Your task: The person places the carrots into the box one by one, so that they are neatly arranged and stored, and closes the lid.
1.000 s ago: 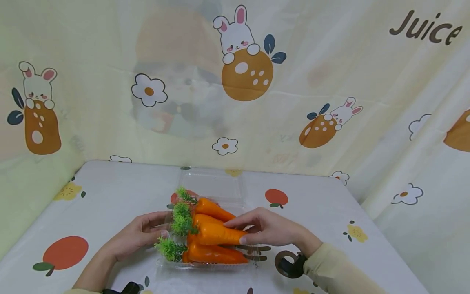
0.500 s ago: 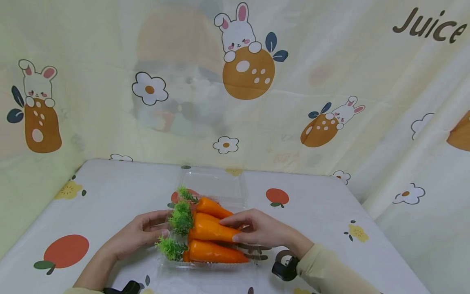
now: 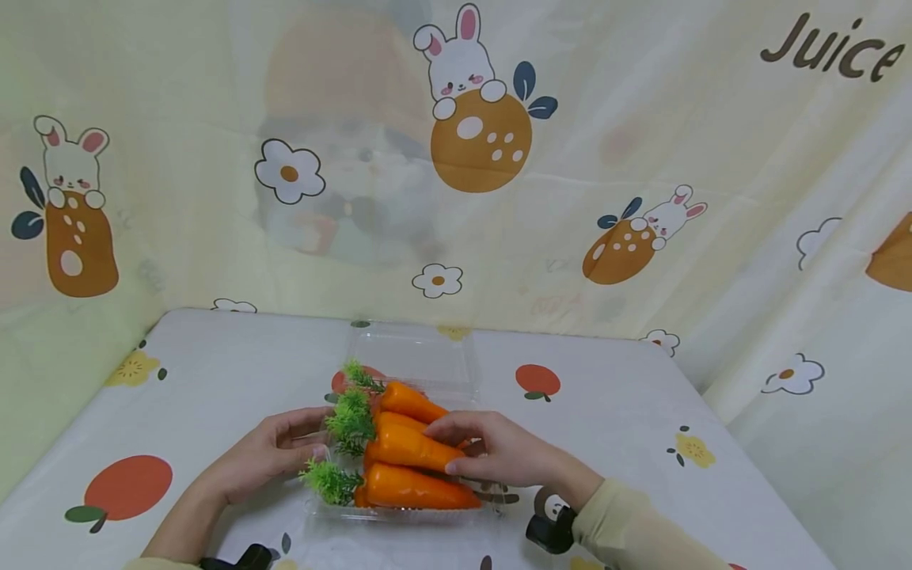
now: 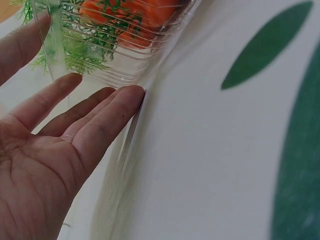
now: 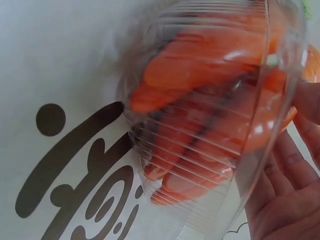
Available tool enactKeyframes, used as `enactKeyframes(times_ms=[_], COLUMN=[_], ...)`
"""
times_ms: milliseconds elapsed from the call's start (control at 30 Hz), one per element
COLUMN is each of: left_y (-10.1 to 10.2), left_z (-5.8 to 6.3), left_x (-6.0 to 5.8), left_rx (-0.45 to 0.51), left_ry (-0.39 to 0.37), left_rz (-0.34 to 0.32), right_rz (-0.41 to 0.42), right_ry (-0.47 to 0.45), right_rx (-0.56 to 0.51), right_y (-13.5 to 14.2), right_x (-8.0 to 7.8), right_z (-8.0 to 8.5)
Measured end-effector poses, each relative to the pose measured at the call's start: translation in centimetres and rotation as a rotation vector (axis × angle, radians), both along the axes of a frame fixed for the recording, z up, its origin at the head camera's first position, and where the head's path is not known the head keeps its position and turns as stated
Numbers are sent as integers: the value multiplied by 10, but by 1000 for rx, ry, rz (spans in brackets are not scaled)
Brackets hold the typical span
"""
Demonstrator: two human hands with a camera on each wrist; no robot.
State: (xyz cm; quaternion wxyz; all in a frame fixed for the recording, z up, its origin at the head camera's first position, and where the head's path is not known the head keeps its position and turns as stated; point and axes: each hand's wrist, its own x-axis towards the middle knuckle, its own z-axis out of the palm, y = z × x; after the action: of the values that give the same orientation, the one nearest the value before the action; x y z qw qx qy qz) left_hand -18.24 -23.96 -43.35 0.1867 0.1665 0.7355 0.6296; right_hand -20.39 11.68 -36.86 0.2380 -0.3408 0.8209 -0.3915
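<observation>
Several toy orange carrots with green leafy tops lie in a clear plastic clamshell box [image 3: 399, 514]. Their leaves point left. My right hand [image 3: 502, 453] has its thumb and fingers about the narrow end of the uppermost carrot [image 3: 413, 447], over the box's right side. In the right wrist view its fingers stand at the rim, with carrot tips [image 5: 185, 185] showing through the ribbed wall. My left hand [image 3: 281, 450] is at the box's left side, fingers fairly straight. The left wrist view shows those fingertips right by the ribbed wall [image 4: 125, 67] and the leaves [image 4: 87, 60].
The box's clear lid [image 3: 413, 356] lies folded back behind the carrots. A white cloth with printed fruit covers the table [image 3: 235, 356]. A patterned curtain [image 3: 356, 237] hangs along the back and both sides.
My right hand has shifted a little left and lower over the box, and the uppermost carrot has slid slightly left with it. The left hand has stayed in place.
</observation>
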Motion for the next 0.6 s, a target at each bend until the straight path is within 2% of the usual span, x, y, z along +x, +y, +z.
enactKeyframes(times_ms=[300, 600], left_y=[0, 0], left_z=[1, 0], left_x=[1, 0], left_rx=[-9, 3], left_ry=[0, 12], left_rz=[3, -6], right_rz=[-37, -19], right_ry=[75, 156], right_rx=[66, 122], right_y=[-3, -5], right_x=[3, 5], right_z=[0, 0])
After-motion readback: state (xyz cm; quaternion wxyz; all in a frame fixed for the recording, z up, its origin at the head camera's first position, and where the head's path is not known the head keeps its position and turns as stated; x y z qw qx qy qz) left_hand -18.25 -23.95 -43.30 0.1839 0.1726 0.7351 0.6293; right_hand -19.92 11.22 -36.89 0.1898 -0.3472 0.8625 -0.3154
